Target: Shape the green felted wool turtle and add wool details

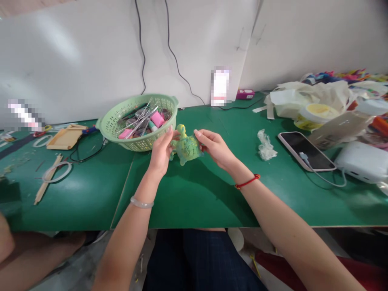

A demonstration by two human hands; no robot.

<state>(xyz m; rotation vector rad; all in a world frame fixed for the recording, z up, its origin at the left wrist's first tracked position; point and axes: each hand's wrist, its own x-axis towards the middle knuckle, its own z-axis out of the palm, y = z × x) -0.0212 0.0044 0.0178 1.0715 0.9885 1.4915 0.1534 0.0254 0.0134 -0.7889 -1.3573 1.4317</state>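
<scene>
Being held at both sides, a green-and-yellow turtle figure is straight before the person, seemingly lifted over the green table, since a shadow spreads below. Its long axis runs mostly away from the body, the head at the far end and leaning slightly to the left. The left hand pinches it at the left side, near a flipper, and the right hand has thumb and fingers closed on the opposite edge, so neither hand is clearly nearer. Just beyond the left hand stands a pale green basket; to the right, apart from the hands, lie a crumpled plastic piece and a phone. Hidden are the underside of the figure and some fingertips of the left hand, therefore I cannot tell how firmly they press. The basket's contents overlap too much to separate, and the heap of pale wrapping runs toward the right border, hard to make out.
</scene>
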